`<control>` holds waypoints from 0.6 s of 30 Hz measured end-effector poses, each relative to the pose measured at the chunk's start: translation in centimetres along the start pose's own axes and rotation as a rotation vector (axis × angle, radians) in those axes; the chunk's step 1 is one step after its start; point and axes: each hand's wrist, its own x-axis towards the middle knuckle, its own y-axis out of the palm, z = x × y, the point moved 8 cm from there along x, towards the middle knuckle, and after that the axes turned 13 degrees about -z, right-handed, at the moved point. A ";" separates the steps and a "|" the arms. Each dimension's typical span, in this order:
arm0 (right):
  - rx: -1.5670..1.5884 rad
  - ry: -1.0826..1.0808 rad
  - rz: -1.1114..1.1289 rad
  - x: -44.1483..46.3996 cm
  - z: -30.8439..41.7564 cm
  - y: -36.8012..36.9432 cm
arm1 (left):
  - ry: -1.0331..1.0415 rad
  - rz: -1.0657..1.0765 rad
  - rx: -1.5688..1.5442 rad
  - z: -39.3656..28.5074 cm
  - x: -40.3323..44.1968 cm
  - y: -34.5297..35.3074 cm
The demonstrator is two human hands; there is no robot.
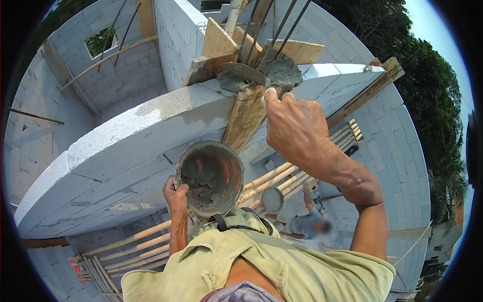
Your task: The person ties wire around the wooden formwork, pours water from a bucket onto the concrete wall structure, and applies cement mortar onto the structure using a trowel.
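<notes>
My right hand (297, 123) is closed around the handle of a trowel (245, 71), whose blade lies in wet grey mortar (284, 70) at the top of the wall. Boards of wooden formwork (244, 118) and several steel bars (292, 25) stand around that mortar. My left hand (176, 197) grips the rim of a bucket (211, 176) at its left side, close to my body. Some mortar sits in the bottom of the bucket, and its inner wall is smeared grey with orange showing through.
A curved block wall top (151, 113) runs across in front of me. Bamboo poles (271, 176) form a platform below. Down there a person (307, 224) is beside another bucket (273, 200). A long pole (108, 63) slants across the room at the left.
</notes>
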 end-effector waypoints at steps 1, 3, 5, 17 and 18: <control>-0.005 0.000 0.003 0.4 0.0 0.7 | 0.007 0.006 -0.005 0.2 0.2 0.0; 0.026 -0.004 0.052 0.9 -0.1 2.7 | -0.003 0.012 -0.007 0.3 0.3 0.2; 0.021 0.053 0.107 0.6 -0.4 2.0 | -0.014 0.017 -0.009 0.5 0.7 0.5; 0.501 0.018 0.305 -12.1 2.8 8.7 | -0.016 0.094 0.167 -0.6 -0.5 5.3; 0.479 0.078 0.270 -12.8 4.0 12.2 | -0.007 0.175 0.193 -0.4 -0.8 6.4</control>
